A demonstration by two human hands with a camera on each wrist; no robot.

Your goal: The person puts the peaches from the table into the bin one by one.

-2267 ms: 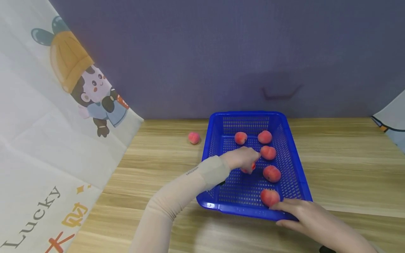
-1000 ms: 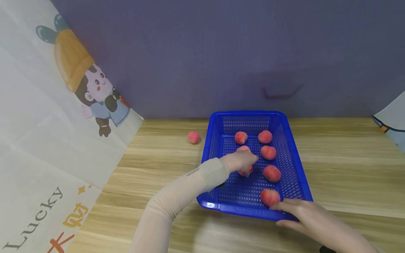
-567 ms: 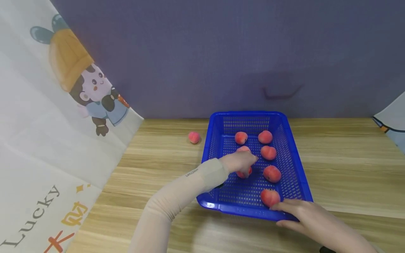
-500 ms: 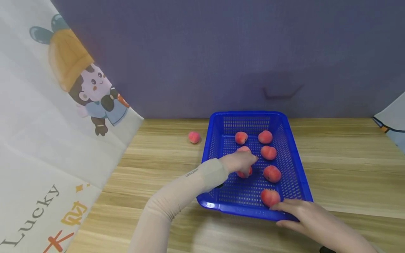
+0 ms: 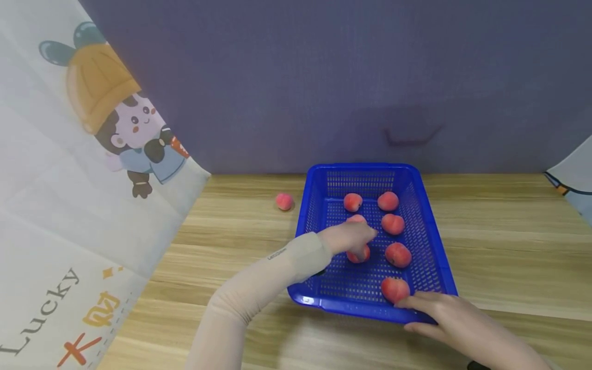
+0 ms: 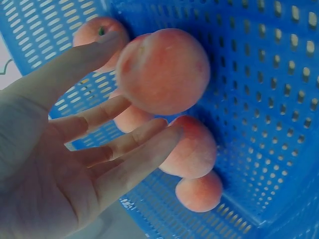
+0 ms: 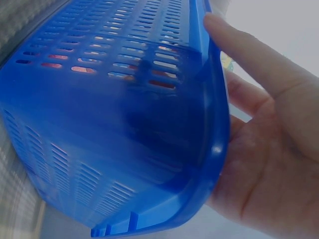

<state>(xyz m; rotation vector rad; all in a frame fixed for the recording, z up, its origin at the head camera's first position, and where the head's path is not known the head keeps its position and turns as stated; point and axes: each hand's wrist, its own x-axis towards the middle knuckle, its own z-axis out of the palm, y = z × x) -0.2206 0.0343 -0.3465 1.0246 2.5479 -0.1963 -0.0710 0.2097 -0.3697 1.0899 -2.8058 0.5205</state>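
Note:
A blue plastic basket (image 5: 370,310) with slotted walls holds several red-pink peaches. My left hand (image 5: 349,236) reaches into it, fingers extended and loosely spread. Beneath its fingertips lies one peach (image 5: 358,253), partly covered by the hand in the head view. In the left wrist view a large peach (image 6: 167,72) sits by the thumb and index finger, and the other fingertips come up to another peach (image 6: 192,149). My right hand (image 5: 446,313) holds the basket's near right corner, fingers over the rim and thumb outside. A peach (image 5: 394,290) lies beside those fingers.
One more peach (image 5: 284,201) lies on the wooden table (image 5: 240,221), left of the basket. A dark grey-blue panel (image 5: 277,92) rises behind the table. A white printed sheet (image 5: 46,180) hangs along the left side.
My left hand has shifted slightly left and nearer with a peach, uncovering the peach behind it. The lower peach now shows more from under the fingers. The right hand and basket stay put.

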